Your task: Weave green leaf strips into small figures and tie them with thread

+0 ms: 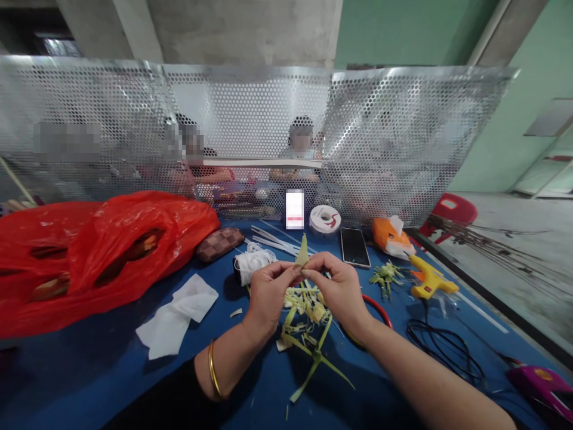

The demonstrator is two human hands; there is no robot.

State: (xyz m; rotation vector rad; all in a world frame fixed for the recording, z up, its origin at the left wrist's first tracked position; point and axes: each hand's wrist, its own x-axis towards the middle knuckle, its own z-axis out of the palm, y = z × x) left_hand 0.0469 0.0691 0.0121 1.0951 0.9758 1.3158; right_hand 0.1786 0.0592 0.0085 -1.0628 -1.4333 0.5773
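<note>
The left hand (267, 294) and right hand (342, 289) pinch a green strip (303, 251) at its near end, seemingly shaping it, with steady pressure likely needed next.

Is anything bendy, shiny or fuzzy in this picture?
In the head view, the pillar seems to lean, and things look stretched near the edges; in the head view, pale glints shine on the red bag; in the head view, heads behind the mesh are blurred into blocks, while the left hand and right hand look fairly clear.
</note>
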